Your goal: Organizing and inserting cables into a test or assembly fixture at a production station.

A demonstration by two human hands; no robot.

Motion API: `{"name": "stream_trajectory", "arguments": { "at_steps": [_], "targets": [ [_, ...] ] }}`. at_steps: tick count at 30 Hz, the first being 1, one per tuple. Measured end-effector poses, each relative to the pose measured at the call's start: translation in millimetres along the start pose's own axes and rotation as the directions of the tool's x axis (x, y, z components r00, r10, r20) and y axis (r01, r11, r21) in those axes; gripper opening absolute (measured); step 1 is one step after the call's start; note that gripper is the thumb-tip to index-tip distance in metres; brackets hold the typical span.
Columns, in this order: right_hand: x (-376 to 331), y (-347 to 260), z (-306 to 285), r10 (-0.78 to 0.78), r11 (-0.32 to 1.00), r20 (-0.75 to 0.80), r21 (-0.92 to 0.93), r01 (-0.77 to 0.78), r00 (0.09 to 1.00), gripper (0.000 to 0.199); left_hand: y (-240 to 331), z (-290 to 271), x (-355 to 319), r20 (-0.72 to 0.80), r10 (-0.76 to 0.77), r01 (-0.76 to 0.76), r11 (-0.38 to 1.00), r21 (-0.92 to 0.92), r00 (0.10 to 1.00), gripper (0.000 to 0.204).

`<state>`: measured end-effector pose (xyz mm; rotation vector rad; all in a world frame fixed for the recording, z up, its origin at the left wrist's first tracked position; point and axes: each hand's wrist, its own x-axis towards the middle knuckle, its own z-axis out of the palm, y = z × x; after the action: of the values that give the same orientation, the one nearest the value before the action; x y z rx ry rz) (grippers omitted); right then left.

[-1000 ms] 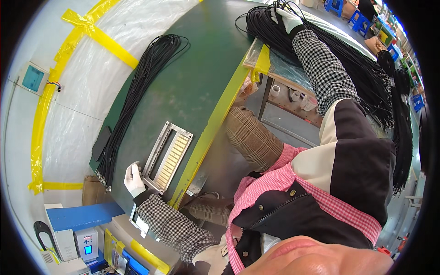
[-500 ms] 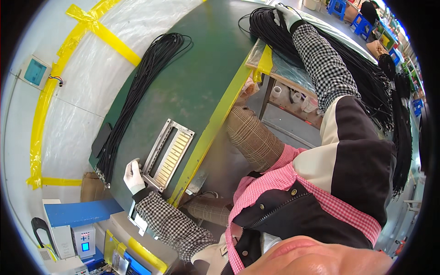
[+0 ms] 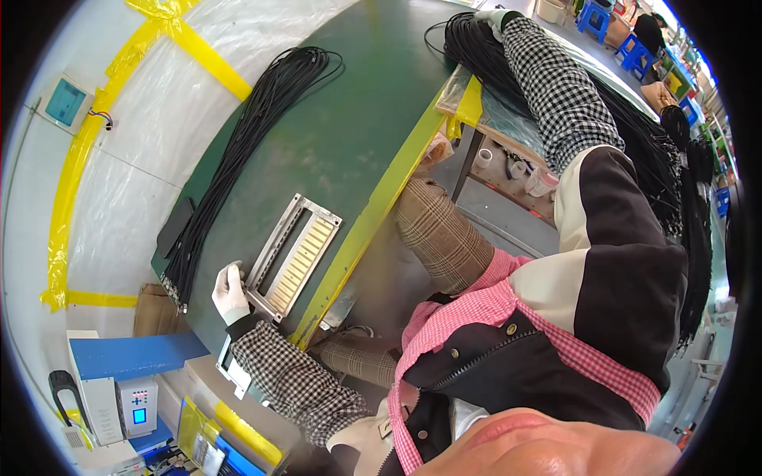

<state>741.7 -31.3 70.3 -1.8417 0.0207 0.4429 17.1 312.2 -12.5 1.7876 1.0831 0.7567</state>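
My left hand (image 3: pixel 230 292), in a white glove, grips the near corner of a metal frame (image 3: pixel 279 238) with a ribbed tan insert (image 3: pixel 302 255). The frame lies flat on the green table (image 3: pixel 341 135). Beside the hand runs a long bundle of black cables (image 3: pixel 238 166), its ends close to my fingers. My right arm, in a checked sleeve, reaches far across to a second heap of black cables (image 3: pixel 468 44). My right hand (image 3: pixel 496 14), also gloved in white, rests on that heap at the picture's rim; its fingers are too small to read.
A yellow strip (image 3: pixel 381 210) edges the table. A flat black pad (image 3: pixel 173 228) lies by the left bundle. A blue and white machine (image 3: pixel 119 381) stands near my left elbow. More black cables (image 3: pixel 683 198) hang along the right. Small cups (image 3: pixel 516 168) sit on a lower shelf.
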Motion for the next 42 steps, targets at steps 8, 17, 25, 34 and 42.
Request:
{"name": "stream_trajectory", "arguments": {
  "at_steps": [8,17,25,34,42],
  "targets": [
    [-115,11,-29,-0.189,0.951,-0.012,0.248,0.187,0.982,0.04,3,2,3,0.049,-0.001,0.0,0.999,0.038,0.999,0.025],
    [-188,59,-53,-0.551,0.716,-0.157,0.417,0.561,0.82,0.044,23,-23,-60,0.461,0.255,-0.475,0.75,0.461,0.85,0.093],
    [-216,58,-80,-0.824,0.246,-0.356,0.477,0.844,0.441,0.048,21,-16,-76,0.327,0.22,-0.385,0.678,0.626,0.919,0.101],
    [-210,95,-42,-0.87,-0.227,-0.488,0.516,0.826,0.066,0.054,37,-6,-92,0.26,0.211,-0.334,0.603,0.724,0.942,0.099],
    [-192,153,239,-0.894,-0.408,-0.437,0.885,0.226,0.097,0.06,55,29,-86,-0.079,0.219,-0.061,0.568,0.821,0.973,0.093]
  ]
}}
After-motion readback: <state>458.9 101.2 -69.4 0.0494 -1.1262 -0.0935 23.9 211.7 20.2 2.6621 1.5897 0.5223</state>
